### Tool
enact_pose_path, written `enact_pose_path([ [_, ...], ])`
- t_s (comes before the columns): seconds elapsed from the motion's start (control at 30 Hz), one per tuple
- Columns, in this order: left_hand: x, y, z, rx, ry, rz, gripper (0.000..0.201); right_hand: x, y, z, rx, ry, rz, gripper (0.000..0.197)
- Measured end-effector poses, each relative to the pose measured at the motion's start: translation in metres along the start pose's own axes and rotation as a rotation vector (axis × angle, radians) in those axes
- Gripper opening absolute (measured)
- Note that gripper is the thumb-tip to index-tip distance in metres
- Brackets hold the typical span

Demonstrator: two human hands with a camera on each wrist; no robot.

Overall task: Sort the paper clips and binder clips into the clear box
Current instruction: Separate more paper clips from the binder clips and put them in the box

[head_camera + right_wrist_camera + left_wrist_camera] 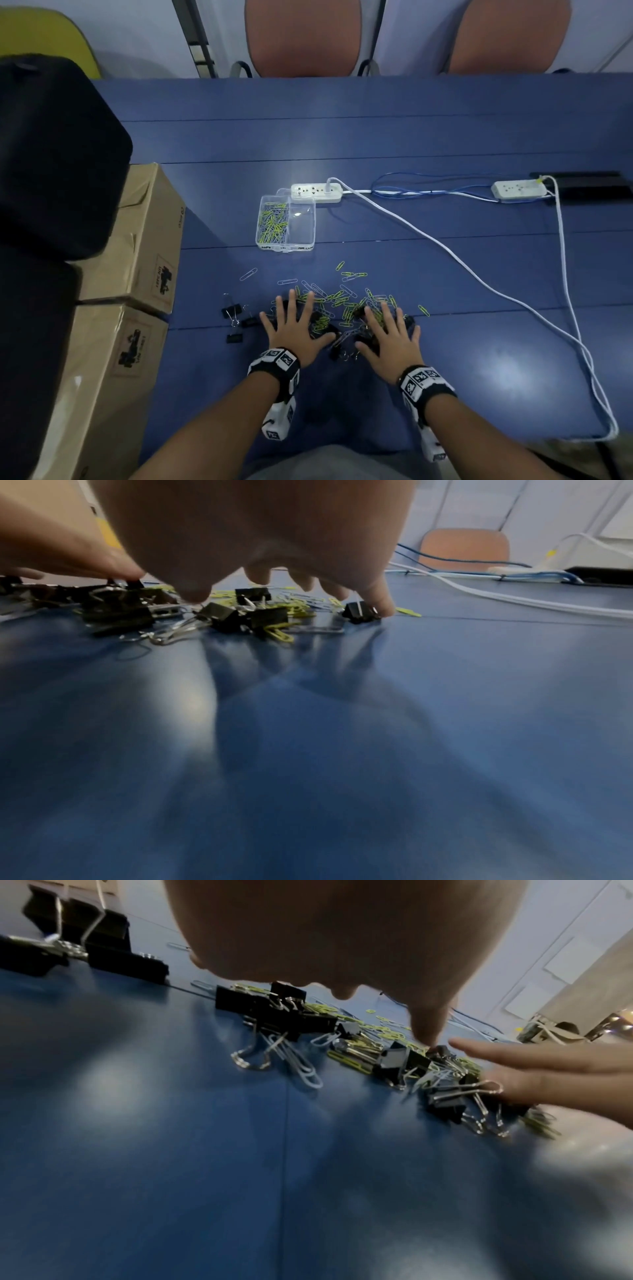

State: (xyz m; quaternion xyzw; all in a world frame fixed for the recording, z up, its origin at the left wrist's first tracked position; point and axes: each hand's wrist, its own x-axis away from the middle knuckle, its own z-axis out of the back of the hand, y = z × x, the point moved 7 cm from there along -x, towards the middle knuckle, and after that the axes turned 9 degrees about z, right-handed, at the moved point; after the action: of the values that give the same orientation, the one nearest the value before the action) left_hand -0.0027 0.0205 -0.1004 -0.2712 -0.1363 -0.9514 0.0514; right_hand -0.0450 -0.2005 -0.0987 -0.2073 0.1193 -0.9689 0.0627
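A mixed heap of yellow-green and silver paper clips (342,298) and black binder clips (291,1015) lies on the blue table. My left hand (294,325) lies flat with spread fingers on the heap's left part. My right hand (387,329) lies spread on the right part, its little finger beside a binder clip (359,612). Neither hand grips anything. The clear box (286,219) stands beyond the heap, its left compartment holding paper clips and its right compartment bare. A few binder clips (233,315) sit apart at the left.
Two cardboard boxes (137,274) and a black bag (51,154) line the table's left side. A white power strip (317,193) sits just behind the clear box, its cable (479,274) running right toward a second strip (520,188). Chairs stand past the far edge.
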Motion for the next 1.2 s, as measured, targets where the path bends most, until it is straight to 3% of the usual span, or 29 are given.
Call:
enact_pose_path([
  [0.17, 0.001, 0.002, -0.001, -0.002, -0.064, 0.024, 0.133, 0.010, 0.016, 0.001, 0.023, 0.014, 0.139, 0.084],
  [0.27, 0.004, 0.003, 0.005, -0.019, -0.083, 0.041, 0.140, 0.013, 0.021, 0.010, 0.026, 0.076, 0.179, 0.076],
  [0.43, 0.002, 0.002, 0.013, 0.050, -0.036, 0.118, 0.110, 0.005, 0.030, 0.015, 0.036, 0.079, 0.152, 0.069],
  [0.53, 0.001, -0.005, 0.013, -0.002, -0.062, 0.108, 0.115, 0.004, 0.040, 0.010, 0.091, 0.048, 0.114, 0.072],
  [0.63, 0.002, -0.010, 0.017, -0.073, -0.088, 0.029, 0.125, 0.005, 0.036, 0.017, 0.089, 0.088, 0.077, 0.069],
  [0.8, 0.000, 0.002, 0.017, -0.335, -0.079, -0.252, 0.084, -0.012, -0.018, 0.022, 0.059, 0.073, 0.238, 0.061],
  [0.93, 0.001, -0.016, 0.008, -0.397, -0.070, -0.211, 0.071, -0.021, -0.035, 0.003, 0.066, -0.003, 0.256, 0.070],
  [1.2, 0.004, -0.059, 0.012, -0.203, -0.024, -0.067, 0.075, -0.015, -0.016, -0.007, 0.100, -0.007, 0.194, 0.064],
])
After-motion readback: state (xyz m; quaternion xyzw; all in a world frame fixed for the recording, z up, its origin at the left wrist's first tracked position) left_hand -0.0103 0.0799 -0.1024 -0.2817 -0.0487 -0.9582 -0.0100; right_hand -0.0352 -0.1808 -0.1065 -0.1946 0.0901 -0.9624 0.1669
